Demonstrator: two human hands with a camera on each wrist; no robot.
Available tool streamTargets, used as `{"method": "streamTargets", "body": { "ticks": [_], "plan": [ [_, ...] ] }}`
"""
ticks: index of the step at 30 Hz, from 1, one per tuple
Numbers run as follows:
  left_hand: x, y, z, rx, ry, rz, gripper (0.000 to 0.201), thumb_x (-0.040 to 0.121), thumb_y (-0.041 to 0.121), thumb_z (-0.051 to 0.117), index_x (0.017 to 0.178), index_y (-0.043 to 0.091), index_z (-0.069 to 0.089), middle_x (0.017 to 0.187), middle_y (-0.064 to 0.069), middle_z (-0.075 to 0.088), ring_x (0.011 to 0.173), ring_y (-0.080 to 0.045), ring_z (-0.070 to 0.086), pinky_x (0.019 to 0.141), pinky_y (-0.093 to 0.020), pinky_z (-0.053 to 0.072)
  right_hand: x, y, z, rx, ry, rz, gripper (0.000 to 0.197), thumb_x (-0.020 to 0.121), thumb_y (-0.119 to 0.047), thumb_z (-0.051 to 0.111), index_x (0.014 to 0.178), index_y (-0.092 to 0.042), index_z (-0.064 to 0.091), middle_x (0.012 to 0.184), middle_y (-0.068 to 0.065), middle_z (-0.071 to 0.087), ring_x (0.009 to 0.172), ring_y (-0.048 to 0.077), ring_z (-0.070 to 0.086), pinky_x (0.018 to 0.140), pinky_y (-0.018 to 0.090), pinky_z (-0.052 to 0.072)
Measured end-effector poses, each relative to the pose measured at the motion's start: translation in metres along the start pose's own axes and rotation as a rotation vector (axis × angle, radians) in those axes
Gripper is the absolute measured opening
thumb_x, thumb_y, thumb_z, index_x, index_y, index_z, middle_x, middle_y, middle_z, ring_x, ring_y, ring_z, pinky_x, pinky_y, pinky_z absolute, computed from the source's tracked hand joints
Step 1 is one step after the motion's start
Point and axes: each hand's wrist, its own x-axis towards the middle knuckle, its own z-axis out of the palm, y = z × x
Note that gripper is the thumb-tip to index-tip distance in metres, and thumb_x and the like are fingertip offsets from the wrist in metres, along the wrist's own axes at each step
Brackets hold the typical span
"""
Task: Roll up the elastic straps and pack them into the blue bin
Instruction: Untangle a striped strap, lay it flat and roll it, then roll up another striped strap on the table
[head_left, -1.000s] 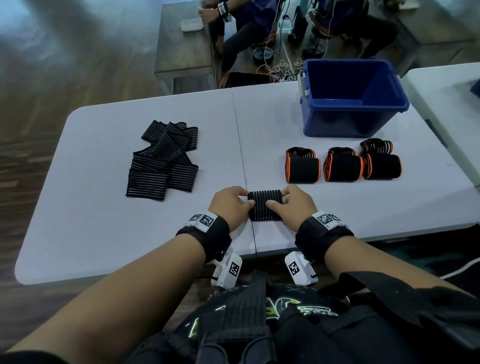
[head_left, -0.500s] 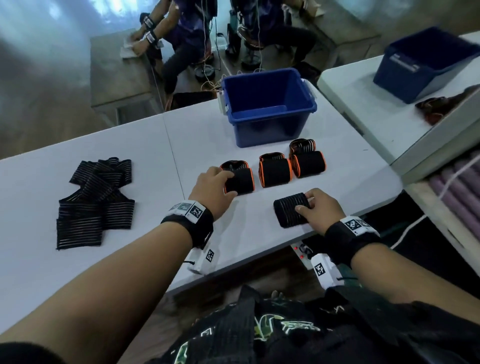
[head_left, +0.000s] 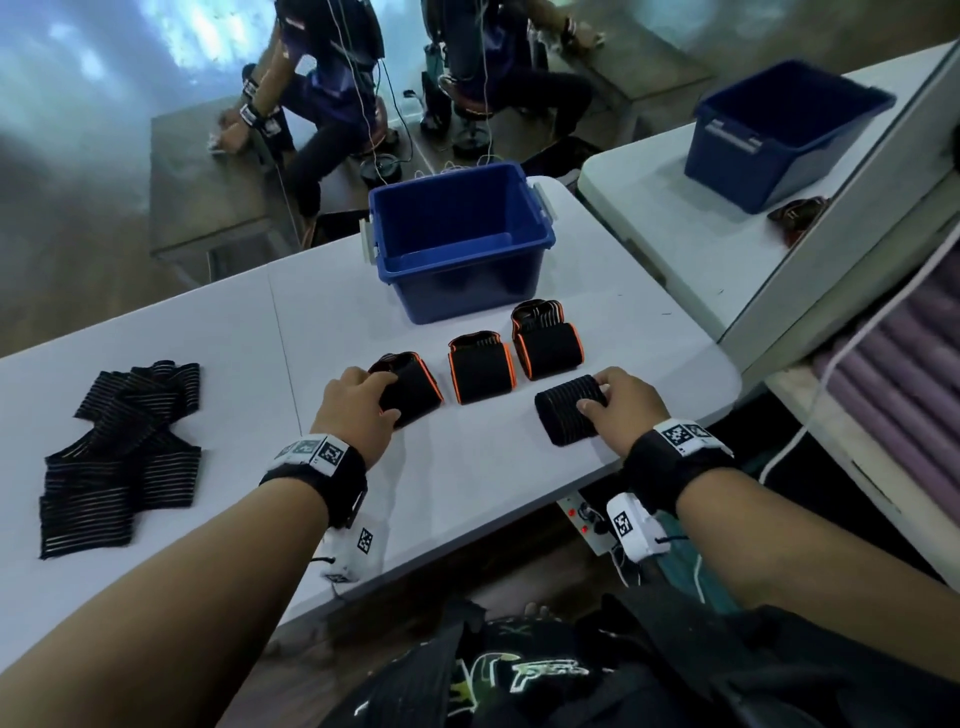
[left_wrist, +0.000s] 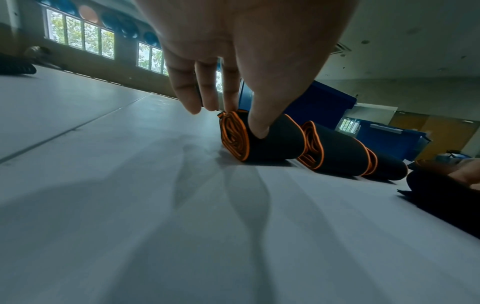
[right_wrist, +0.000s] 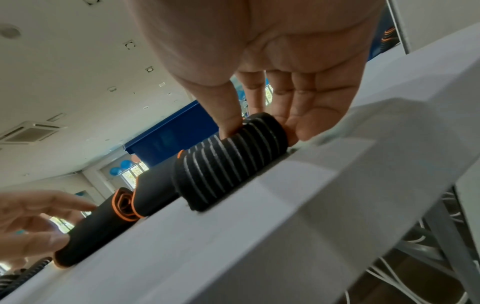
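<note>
Since half a second ago, little has shifted: the striped roll (head_left: 570, 409) is still gripped by the right hand (head_left: 623, 410), the leftmost orange-edged roll (head_left: 410, 387) still pinched by the left hand (head_left: 358, 410). Nothing is seen inside the blue bin (head_left: 460, 244).

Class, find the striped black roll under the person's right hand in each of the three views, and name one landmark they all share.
Head: the striped roll lies lower right of centre, near the table's front edge, held by the right hand.
Left wrist: only a dark blurred shape at the right edge; I cannot tell that it is the roll.
Right wrist: centre, between thumb and fingers.
Shared landmark: the blue bin.
</note>
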Motion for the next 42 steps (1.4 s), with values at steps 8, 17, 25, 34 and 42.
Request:
{"method": "streamTargets", "body": {
  "ticks": [8,17,25,34,42],
  "plan": [
    [-0.004,-0.004,-0.005,-0.174,0.064,-0.092,0.036,0.089,0.031,0.069,0.124,0.021,0.064,0.113,-0.003,0.057,0.103,-0.027,0.061,0.094,-0.039,0.049,0.007,-0.008,-0.023,0.07,0.027,-0.001,0.039,0.092,-0.033,0.065,0.125,-0.014,0.056,0.106,0.005,0.066,0.103,0.025,0.063,0.094,0.036,0.05],
    [-0.061,-0.082,-0.022,-0.185,0.138,-0.298,0.032,0.092,0.035,0.067,0.119,0.018,0.065,0.109,-0.001,0.061,0.091,-0.018,0.06,0.088,-0.031,0.047,0.015,-0.109,-0.006,0.008,0.025,-0.278,0.027,0.088,-0.031,0.064,0.112,-0.018,0.063,0.1,0.0,0.068,0.099,0.02,0.061,0.083,0.028,0.043],
    [-0.121,-0.187,-0.051,-0.179,0.239,-0.529,0.031,0.088,0.029,0.069,0.115,0.015,0.069,0.114,-0.008,0.063,0.103,-0.025,0.061,0.095,-0.035,0.047,-0.02,-0.211,0.081,-0.133,-0.192,-0.477,0.013,0.088,-0.031,0.063,0.096,-0.021,0.065,0.089,-0.004,0.065,0.088,0.02,0.063,0.077,0.029,0.047],
    [-0.141,-0.276,-0.072,-0.275,0.33,-0.771,0.042,0.09,0.034,0.068,0.129,0.022,0.062,0.136,-0.013,0.048,0.121,-0.035,0.055,0.108,-0.043,0.044,-0.06,-0.272,0.165,-0.276,-0.378,-0.574,0.014,0.091,-0.035,0.06,0.098,-0.023,0.061,0.096,-0.005,0.064,0.096,0.018,0.06,0.081,0.03,0.046],
    [-0.124,-0.314,-0.083,-0.363,0.279,-0.771,0.033,0.084,0.033,0.068,0.116,0.031,0.066,0.114,-0.005,0.066,0.105,-0.029,0.063,0.096,-0.041,0.053,-0.07,-0.3,0.206,-0.313,-0.45,-0.555,0.013,0.091,-0.033,0.062,0.099,-0.022,0.06,0.092,-0.005,0.061,0.09,0.017,0.059,0.081,0.032,0.05]
  ]
}}
